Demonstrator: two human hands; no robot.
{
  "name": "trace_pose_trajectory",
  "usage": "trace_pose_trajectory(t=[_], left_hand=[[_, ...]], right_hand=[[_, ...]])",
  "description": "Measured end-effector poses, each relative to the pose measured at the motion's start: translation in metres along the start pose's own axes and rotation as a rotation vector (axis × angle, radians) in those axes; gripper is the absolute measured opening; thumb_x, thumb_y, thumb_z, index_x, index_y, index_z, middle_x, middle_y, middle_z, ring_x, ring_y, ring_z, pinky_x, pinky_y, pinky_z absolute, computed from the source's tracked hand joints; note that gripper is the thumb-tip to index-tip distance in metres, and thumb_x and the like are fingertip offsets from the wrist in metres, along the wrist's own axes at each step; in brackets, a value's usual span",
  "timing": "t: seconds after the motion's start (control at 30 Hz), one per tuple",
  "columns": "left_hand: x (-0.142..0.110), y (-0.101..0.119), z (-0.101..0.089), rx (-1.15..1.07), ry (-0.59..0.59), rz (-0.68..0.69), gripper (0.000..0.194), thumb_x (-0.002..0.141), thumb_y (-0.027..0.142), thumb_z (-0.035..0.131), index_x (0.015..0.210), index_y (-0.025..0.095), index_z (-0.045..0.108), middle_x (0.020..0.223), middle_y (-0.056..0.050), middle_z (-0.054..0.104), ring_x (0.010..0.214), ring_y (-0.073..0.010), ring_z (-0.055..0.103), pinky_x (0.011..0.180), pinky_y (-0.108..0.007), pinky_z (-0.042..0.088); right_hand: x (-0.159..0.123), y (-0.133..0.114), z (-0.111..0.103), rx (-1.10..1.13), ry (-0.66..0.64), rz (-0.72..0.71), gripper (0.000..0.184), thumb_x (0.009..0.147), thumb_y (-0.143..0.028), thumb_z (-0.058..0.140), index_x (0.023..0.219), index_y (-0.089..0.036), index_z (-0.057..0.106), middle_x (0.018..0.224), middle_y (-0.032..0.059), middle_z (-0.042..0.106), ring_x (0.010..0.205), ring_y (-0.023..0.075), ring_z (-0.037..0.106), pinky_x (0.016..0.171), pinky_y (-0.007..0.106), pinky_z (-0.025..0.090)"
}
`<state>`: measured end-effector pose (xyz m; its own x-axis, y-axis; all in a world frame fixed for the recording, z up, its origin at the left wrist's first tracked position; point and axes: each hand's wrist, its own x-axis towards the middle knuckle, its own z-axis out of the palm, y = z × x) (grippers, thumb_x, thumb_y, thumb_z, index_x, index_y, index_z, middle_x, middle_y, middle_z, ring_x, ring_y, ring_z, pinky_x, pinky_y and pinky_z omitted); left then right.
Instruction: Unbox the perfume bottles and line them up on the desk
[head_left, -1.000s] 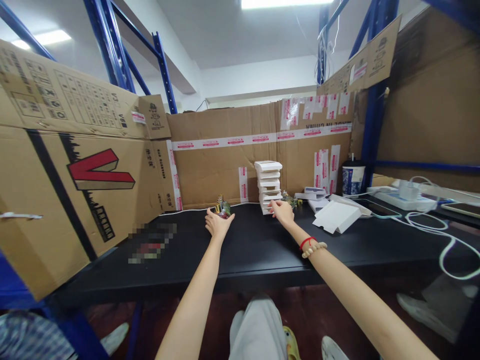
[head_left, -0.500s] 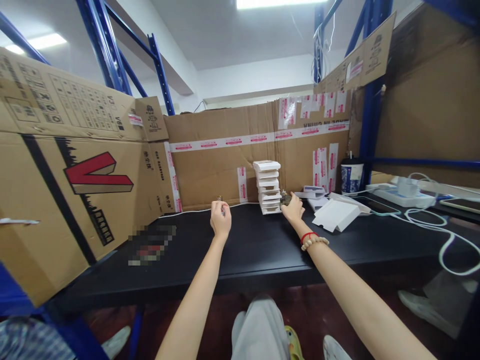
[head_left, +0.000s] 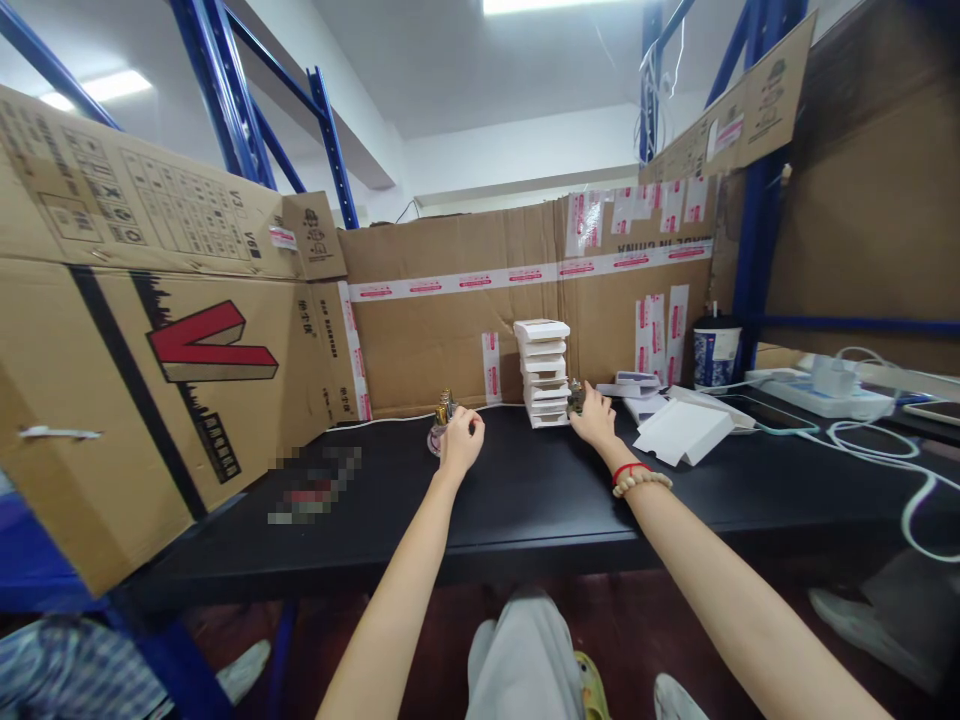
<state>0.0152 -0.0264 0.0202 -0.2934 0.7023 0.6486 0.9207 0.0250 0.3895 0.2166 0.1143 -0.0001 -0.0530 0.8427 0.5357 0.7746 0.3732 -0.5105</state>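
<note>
My left hand is far out on the black table, its fingers curled against a small gold-capped glass bottle that stands upright on the tabletop. Fingers forward, my right hand closes on a second small greenish-gold bottle, which it partly hides. This bottle sits just right of a stack of several white boxes. A red cord and a bead bracelet circle my right wrist.
Cardboard sheets wall the table on the left, back and right, fixed to blue rack posts. To the right lie flat white boxes, a paper cup, a power strip and white cables. My knees and other people's shoes show below.
My left hand turned from palm-up with the bottle on it to palm-down and set the bottle upright on the table. My right hand moved from the box stack onto the second bottle.
</note>
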Motion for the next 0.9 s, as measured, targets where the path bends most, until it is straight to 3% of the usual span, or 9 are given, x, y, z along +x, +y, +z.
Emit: trace_pose_trajectory(t=[0.17, 0.3, 0.47, 0.67, 0.9], left_hand=[[-0.004, 0.000, 0.002, 0.020, -0.272, 0.007, 0.018, 0.077, 0.016, 0.046, 0.071, 0.019, 0.062, 0.067, 0.001, 0.061, 0.063, -0.0115, 0.055, 0.055, -0.019, 0.035], [-0.005, -0.002, 0.004, 0.047, -0.404, 0.001, 0.020, 0.074, 0.014, 0.047, 0.071, 0.019, 0.065, 0.070, 0.000, 0.065, 0.068, -0.0135, 0.058, 0.057, -0.020, 0.037], [-0.003, -0.001, 0.002, 0.075, -0.449, -0.027, 0.024, 0.075, 0.015, 0.044, 0.075, 0.020, 0.067, 0.074, -0.001, 0.067, 0.074, -0.0151, 0.060, 0.061, -0.021, 0.039], [-0.003, 0.000, 0.000, 0.087, -0.469, -0.039, 0.025, 0.076, 0.016, 0.043, 0.077, 0.021, 0.067, 0.075, -0.001, 0.067, 0.075, -0.0154, 0.060, 0.061, -0.021, 0.039], [-0.003, -0.002, 0.002, 0.080, -0.473, -0.036, 0.025, 0.076, 0.015, 0.043, 0.078, 0.020, 0.067, 0.070, -0.001, 0.067, 0.073, -0.0147, 0.060, 0.060, -0.021, 0.038]], right_hand=[[0.002, -0.002, -0.006, -0.057, 0.048, 0.018, 0.061, 0.078, -0.020, 0.045, 0.135, -0.008, 0.028, 0.125, 0.0163, 0.047, 0.112, 0.0287, 0.039, 0.089, 0.039, 0.032], [0.001, -0.005, -0.010, -0.061, 0.101, 0.012, 0.055, 0.079, -0.020, 0.043, 0.131, -0.009, 0.033, 0.117, 0.0149, 0.052, 0.106, 0.0268, 0.042, 0.085, 0.036, 0.031], [-0.002, -0.008, -0.014, -0.032, 0.159, 0.055, 0.045, 0.080, -0.022, 0.043, 0.124, -0.013, 0.040, 0.112, 0.0134, 0.054, 0.105, 0.0268, 0.044, 0.084, 0.036, 0.032], [-0.004, -0.009, -0.012, -0.027, 0.045, 0.067, 0.047, 0.081, -0.022, 0.046, 0.126, -0.014, 0.038, 0.113, 0.0133, 0.054, 0.105, 0.0257, 0.046, 0.082, 0.034, 0.034], [-0.007, -0.013, -0.018, -0.031, 0.032, 0.124, 0.042, 0.082, -0.019, 0.043, 0.124, -0.015, 0.040, 0.111, 0.0135, 0.055, 0.102, 0.0252, 0.051, 0.080, 0.035, 0.036]])
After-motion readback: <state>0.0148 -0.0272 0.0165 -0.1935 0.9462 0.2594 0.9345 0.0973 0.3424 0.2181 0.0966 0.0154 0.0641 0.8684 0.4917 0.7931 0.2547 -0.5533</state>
